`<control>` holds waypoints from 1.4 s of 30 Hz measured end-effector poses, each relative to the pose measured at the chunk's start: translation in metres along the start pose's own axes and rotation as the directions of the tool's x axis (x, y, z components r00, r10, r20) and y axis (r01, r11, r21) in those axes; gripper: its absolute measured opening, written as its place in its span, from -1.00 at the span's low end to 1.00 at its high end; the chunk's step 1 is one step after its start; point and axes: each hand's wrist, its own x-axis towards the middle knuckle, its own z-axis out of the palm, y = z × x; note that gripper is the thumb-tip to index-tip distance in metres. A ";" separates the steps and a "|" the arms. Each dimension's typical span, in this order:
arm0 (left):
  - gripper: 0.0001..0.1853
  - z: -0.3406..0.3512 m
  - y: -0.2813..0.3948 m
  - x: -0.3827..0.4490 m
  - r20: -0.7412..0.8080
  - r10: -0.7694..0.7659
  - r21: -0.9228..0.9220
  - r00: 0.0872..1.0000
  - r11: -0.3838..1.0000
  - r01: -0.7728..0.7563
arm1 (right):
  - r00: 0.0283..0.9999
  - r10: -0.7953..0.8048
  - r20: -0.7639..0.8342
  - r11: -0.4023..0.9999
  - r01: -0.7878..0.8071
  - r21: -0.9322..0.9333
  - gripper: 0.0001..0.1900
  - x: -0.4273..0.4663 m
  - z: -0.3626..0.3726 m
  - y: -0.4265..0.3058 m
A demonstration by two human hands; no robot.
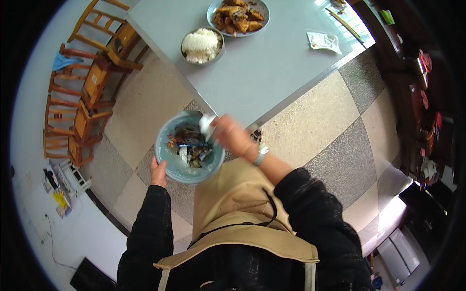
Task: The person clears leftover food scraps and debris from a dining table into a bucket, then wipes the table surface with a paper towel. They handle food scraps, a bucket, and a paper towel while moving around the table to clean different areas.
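Note:
My left hand (158, 172) grips the rim of a trash bin (159, 145) on its left side. A pale liner covers the bin's inside, and mixed waste (191, 147) lies at the bottom. Over the bin's upper right rim, my right hand (233, 134) is closed around a crumpled white tissue or wrapper (207, 124); motion blurs both. A watch (260, 155) is on my right wrist. Just beyond the bin is the corner of a grey table (255, 83).
On the table are a bowl of rice (202, 45), a plate of browned fried pieces (238, 18), a white packet (324, 42) and chopsticks (346, 26). Wooden chairs (94, 82) line the left wall. A white rack (72, 178) stands below them.

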 end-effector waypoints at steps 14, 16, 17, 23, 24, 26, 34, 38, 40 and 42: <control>-0.50 -0.058 -0.044 -0.118 -0.294 -0.089 -0.276 0.952 0.961 0.004 | 0.595 0.721 -0.356 0.685 -0.689 0.236 -0.82 -0.140 -0.255 0.026; -0.51 -0.062 -0.069 -0.130 -0.280 -0.096 -0.294 0.955 0.956 0.009 | 0.572 0.734 -0.367 0.673 -0.687 0.274 -0.84 -0.178 -0.259 0.015; -0.51 -0.060 -0.078 -0.133 -0.254 -0.084 -0.287 0.964 0.958 0.007 | 0.563 0.739 -0.370 0.669 -0.677 0.307 -0.85 -0.201 -0.262 0.014; -0.50 -0.045 -0.129 -0.182 -0.248 -0.113 -0.317 0.962 0.948 0.029 | 0.518 0.804 -0.294 0.591 -0.638 0.493 -0.90 -0.283 -0.273 -0.012; -0.49 -0.041 -0.133 -0.189 -0.233 -0.137 -0.315 0.963 0.947 0.058 | 0.523 0.802 -0.288 0.591 -0.631 0.503 -0.88 -0.283 -0.276 -0.017; -0.45 -0.026 -0.144 -0.208 -0.195 -0.168 -0.373 0.966 0.924 0.085 | 0.588 0.779 -0.219 0.606 -0.615 0.505 -0.86 -0.285 -0.280 -0.025; -0.47 0.033 -0.147 -0.263 -0.166 -0.164 -0.195 0.972 0.972 0.130 | 0.715 0.694 -0.082 0.635 -0.554 0.538 -0.85 -0.236 -0.339 -0.062; -0.45 0.097 -0.140 -0.278 -0.216 -0.132 -0.283 0.967 0.957 0.067 | 0.720 0.690 -0.077 0.601 -0.511 0.614 -0.81 -0.246 -0.409 -0.034; -0.44 0.145 -0.119 -0.297 -0.265 -0.191 -0.331 0.945 0.939 0.097 | 0.706 0.702 -0.094 0.591 -0.504 0.630 -0.80 -0.259 -0.460 -0.006; -0.44 0.189 -0.111 -0.308 -0.302 -0.164 -0.363 0.939 0.931 0.046 | 0.686 0.721 -0.102 0.579 -0.515 0.632 -0.81 -0.267 -0.513 0.023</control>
